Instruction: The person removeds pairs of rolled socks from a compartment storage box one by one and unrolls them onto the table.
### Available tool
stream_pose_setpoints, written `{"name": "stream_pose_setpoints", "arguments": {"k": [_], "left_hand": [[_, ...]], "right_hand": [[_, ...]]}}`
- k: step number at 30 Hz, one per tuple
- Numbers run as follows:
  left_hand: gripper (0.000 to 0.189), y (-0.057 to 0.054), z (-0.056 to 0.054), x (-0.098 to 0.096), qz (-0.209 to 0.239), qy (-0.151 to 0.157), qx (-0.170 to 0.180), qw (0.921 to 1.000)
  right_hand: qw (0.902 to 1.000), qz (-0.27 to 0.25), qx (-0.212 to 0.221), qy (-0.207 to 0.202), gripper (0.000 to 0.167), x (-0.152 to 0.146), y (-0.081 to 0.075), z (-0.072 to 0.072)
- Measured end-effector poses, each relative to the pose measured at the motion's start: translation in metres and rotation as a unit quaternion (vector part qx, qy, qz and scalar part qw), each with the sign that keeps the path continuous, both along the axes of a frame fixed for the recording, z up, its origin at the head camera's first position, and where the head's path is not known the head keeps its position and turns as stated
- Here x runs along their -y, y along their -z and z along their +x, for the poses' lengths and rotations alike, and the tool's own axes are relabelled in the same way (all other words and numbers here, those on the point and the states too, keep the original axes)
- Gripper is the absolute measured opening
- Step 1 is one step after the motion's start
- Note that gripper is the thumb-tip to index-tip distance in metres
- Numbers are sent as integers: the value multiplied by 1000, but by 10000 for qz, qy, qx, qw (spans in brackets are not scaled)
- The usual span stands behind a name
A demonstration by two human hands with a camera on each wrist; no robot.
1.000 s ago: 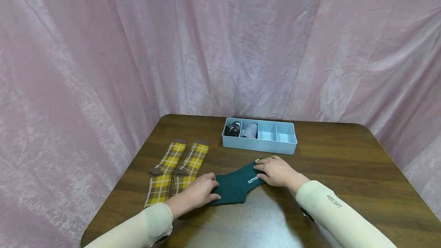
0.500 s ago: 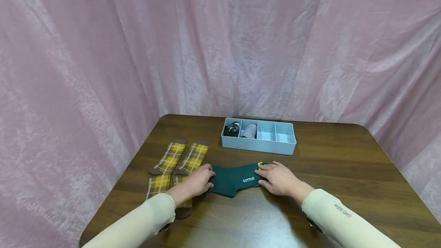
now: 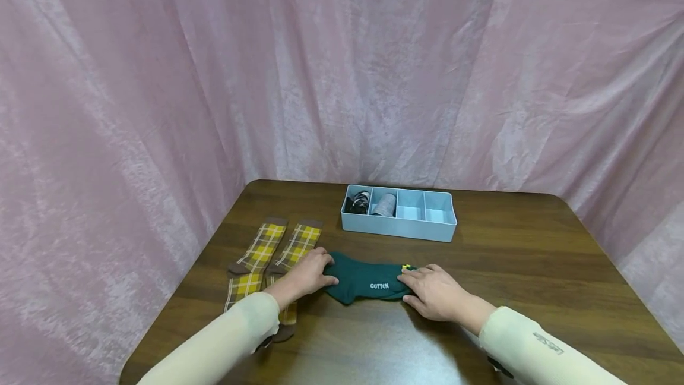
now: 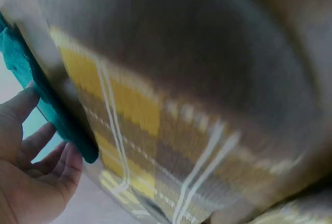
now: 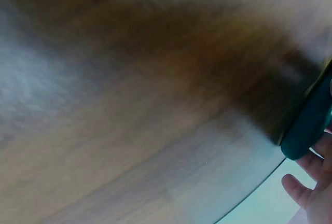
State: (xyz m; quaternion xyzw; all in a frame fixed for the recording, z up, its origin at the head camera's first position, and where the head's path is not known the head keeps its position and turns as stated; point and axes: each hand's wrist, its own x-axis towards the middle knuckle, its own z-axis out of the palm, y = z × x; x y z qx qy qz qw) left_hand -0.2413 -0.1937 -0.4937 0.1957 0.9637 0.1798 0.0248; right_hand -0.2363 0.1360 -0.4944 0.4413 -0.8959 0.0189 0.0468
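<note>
A dark green sock [image 3: 363, 279] with white COTTON lettering and a small yellow mark lies flat across the middle of the table, between both hands. At its left, toe end, the fingers of my left hand [image 3: 306, 278] rest on the fabric; the left wrist view has the left hand [image 4: 39, 167] with its fingertips against the sock's edge [image 4: 62, 115]. Over the cuff end, beside the yellow mark, my right hand [image 3: 437, 294] lies with extended fingers. Only part of the right hand [image 5: 319, 182] touching the green sock [image 5: 306, 125] shows in the right wrist view.
Two yellow-and-brown plaid socks [image 3: 262, 248] lie at the left, one partly under my left forearm. A light blue divided box [image 3: 398, 229] stands at the back, holding a black patterned roll [image 3: 360, 202] and a grey roll [image 3: 386, 204]. Pink curtain [image 3: 342, 76] hangs behind the table.
The green sock has turned clockwise: its cuff end came nearer and its toe end went farther away. My right hand moved nearer with it; my left hand shifted farther away and slightly left.
</note>
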Motion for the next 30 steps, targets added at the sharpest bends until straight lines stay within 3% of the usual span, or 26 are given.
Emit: {"name": "stream_pose_setpoints", "arguments": {"k": [6, 14, 21, 27, 30], "left_hand": [[40, 0, -18, 1, -293, 152, -93, 9994], [38, 2, -36, -1, -853, 4, -402, 9955], [37, -2, -46, -7, -1214, 90, -119, 9925], [58, -6, -47, -10, -1268, 151, 123, 9917], [63, -8, -48, -14, -1300, 242, 197, 9910]], "right_hand": [[9998, 122, 5, -175, 40, -1, -2, 12], [9960, 305, -252, -801, 41, 11, -4, 31], [9908, 152, -344, -1299, 38, 29, -2, 44], [9858, 23, -511, -1601, 41, 43, 1, 50], [9844, -17, -393, -1717, 41, 52, 0, 52]]}}
